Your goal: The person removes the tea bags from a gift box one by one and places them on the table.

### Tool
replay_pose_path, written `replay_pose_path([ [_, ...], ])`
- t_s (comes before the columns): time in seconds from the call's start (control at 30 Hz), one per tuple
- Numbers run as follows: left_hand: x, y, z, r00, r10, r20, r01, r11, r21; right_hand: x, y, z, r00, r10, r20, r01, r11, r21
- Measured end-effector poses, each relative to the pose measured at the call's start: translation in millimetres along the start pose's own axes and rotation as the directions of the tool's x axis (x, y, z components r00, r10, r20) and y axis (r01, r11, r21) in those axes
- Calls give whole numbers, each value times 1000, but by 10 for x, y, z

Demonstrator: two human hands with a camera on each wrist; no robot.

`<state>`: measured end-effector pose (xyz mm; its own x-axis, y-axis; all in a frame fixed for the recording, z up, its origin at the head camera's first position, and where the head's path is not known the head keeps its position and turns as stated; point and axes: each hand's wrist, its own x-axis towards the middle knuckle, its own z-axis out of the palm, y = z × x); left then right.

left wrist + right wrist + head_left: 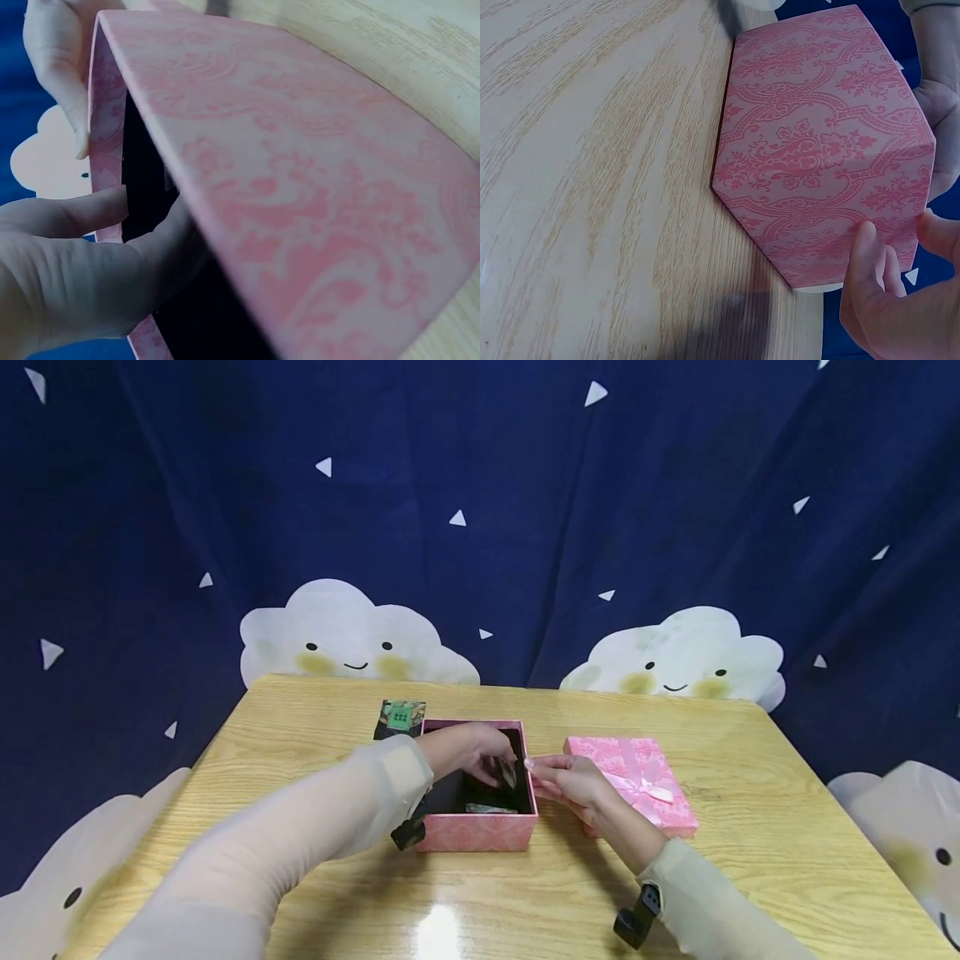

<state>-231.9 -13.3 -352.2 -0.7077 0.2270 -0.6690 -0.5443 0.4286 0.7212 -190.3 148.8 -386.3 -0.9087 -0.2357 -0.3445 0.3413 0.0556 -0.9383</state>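
An uncovered pink patterned box (pixel 476 833) with a dark inside stands mid-table. My left hand (pixel 487 752) reaches down into it and holds a small dark packet (pixel 508 774) near the right inner wall. In the left wrist view, the left hand (pixel 82 277) goes in over the rim, its fingertips hidden by the wall. Another small packet (pixel 491 808) lies in the box by the near wall. My right hand (pixel 573 785) pinches the box's right wall at the rim, and the right wrist view shows the fingers (pixel 866 259) flat against its outside.
A pink lid (pixel 637 781) with a ribbon bow lies right of the box, close behind the right hand. Just left of the box's far corner is a dark packet with a green label (pixel 400 717). The wooden table (pixel 757 827) ends at a blue curtain (pixel 480 485).
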Motion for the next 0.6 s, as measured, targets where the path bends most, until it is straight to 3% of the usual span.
replay_pose_path([
  [0.07, 255, -65, -5, 1000, 8, 9, -9, 1000, 19, -1, 0, 0, 1000, 0, -4, 0, 1000, 0],
  [0.1, 450, -115, -4, 1000, 8, 2, -8, 1000, 17, -2, -1, 2, 1000, 0, -9, 0, 1000, 0],
  [0.13, 708, -175, -8, 1000, 7, -4, -7, 1000, 19, -2, 1, 3, 1000, 0, -13, 0, 1000, 0],
  [0.23, 1721, -425, -57, 1000, 6, 1, -6, 1000, 12, -3, 6, 6, 1000, -2, -18, 2, 1000, -4],
  [0.3, 2287, -589, -101, 1000, 19, 14, -19, 1000, -6, -1, 12, 7, 1000, -4, -12, 4, 1000, -1],
  [0.33, 2470, -642, -127, 999, 24, 27, -24, 1000, -6, 1, 16, 6, 1000, -4, -9, 4, 1000, 2],
  [0.37, 2528, -660, -150, 999, 25, 38, -24, 1000, -16, 2, 19, 7, 1000, -5, -7, 5, 1000, 5],
  [0.43, 2303, -614, -176, 998, 32, 54, -31, 999, -21, 4, 25, 8, 1000, -6, -3, 6, 1000, 11],
  [0.47, 2041, -557, -166, 998, 31, 45, -30, 999, -28, 6, 28, 8, 1000, -5, -3, 5, 1000, 15],
  [0.6, 666, -237, -78, 997, 41, -62, -42, 999, -12, -3, 30, 14, 1000, -5, -18, 5, 1000, 4],
])
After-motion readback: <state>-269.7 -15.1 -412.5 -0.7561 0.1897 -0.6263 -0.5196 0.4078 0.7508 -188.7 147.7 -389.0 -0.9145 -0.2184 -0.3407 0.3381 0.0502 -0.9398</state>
